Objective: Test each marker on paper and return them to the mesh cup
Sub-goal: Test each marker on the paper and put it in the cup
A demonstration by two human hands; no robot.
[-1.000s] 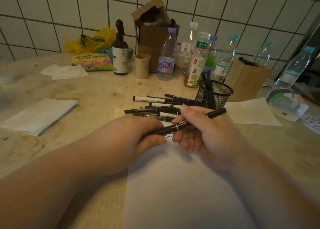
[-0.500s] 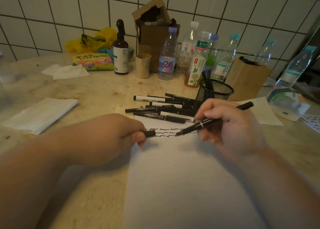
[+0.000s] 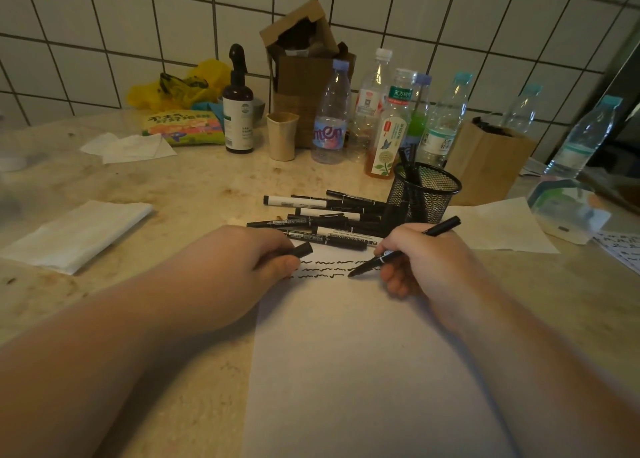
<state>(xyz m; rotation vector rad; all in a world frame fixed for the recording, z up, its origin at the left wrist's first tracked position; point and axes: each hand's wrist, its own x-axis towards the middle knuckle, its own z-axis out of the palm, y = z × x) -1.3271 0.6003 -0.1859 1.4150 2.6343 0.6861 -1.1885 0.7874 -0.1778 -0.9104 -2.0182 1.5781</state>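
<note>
— Which step is this?

— The testing itself, I'd say. The right hand (image 3: pixel 420 260) has its grip closed on an uncapped marker (image 3: pixel 401 249), tip down on the paper (image 3: pixel 363 371) at the end of the lowest squiggle row (image 3: pixel 318 276). The left hand (image 3: pixel 242 270) grips the cap (image 3: pixel 300 249), resting at the sheet's left edge.

— And after that?

— Probably bring the cap across to the tip, press it on, then reach over to the mesh cup (image 3: pixel 424 194) just beyond the right hand. A few markers already stand in it.

— Much left?

— Plenty, by the look of it. A pile of markers (image 3: pixel 322 220) lies on the surface between the paper's top edge and the cup, near both hands.
</note>
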